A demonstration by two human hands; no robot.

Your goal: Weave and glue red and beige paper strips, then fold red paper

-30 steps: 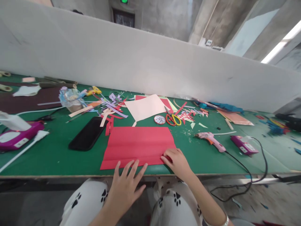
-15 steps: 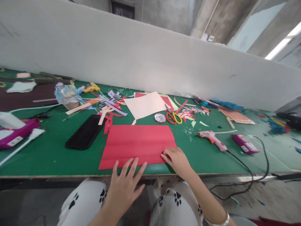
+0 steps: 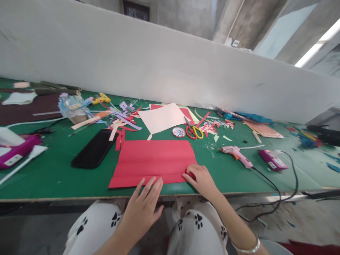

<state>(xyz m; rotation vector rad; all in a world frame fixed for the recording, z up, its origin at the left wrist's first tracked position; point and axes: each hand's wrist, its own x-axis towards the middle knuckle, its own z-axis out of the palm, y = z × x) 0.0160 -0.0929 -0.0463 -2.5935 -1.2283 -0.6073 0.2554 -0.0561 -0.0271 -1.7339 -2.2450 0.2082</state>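
A creased sheet of red paper (image 3: 156, 156) lies on the green table right in front of me, with fold lines running from side to side. My left hand (image 3: 146, 205) is open, its fingertips resting on the sheet's near edge and its thumb apart. At the sheet's near right corner, my right hand (image 3: 199, 177) is closed with thumb and fingers curled round the red paper, part of which shows between them. Beyond the sheet are scissors (image 3: 197, 132) with red and yellow handles and a small round patterned tin (image 3: 179, 132).
A black phone (image 3: 93, 149) lies left of the sheet. Paper strips (image 3: 123, 117) and a pale pink sheet (image 3: 162, 118) are behind. To the right are a pink glue gun (image 3: 240, 157) with a cord and a purple power socket (image 3: 273, 160).
The fingers of my left hand have drawn closer together. More red paper now shows, curled up, inside my right hand. The view has shifted slightly.
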